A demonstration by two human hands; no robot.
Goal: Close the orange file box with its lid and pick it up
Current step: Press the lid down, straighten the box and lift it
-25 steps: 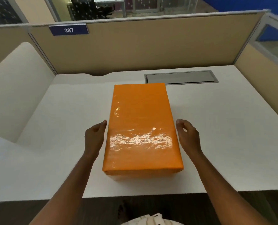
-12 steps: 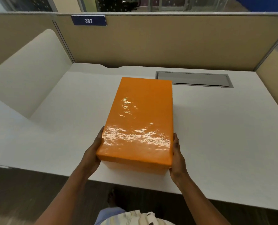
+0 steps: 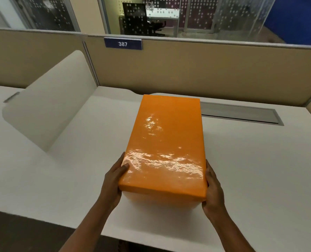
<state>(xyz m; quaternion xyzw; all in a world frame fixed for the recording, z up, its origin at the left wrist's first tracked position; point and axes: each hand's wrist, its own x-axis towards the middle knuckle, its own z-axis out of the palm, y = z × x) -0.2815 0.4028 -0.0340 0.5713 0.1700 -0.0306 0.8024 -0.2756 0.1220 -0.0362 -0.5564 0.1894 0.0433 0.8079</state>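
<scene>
The orange file box has its glossy lid on and is held a little above the white desk, its near end raised toward me. My left hand clasps the near left side, thumb on the lid's corner. My right hand presses flat against the near right side. The fingers under the box are hidden.
A grey cable hatch is set into the desk behind the box. A white curved divider stands at the left. Tan partition walls with a blue "387" tag close the back and right.
Both hands came in from beside the box and gripped its near sides. The box has come up off the desk and nearer to me; my view has tilted upward.
</scene>
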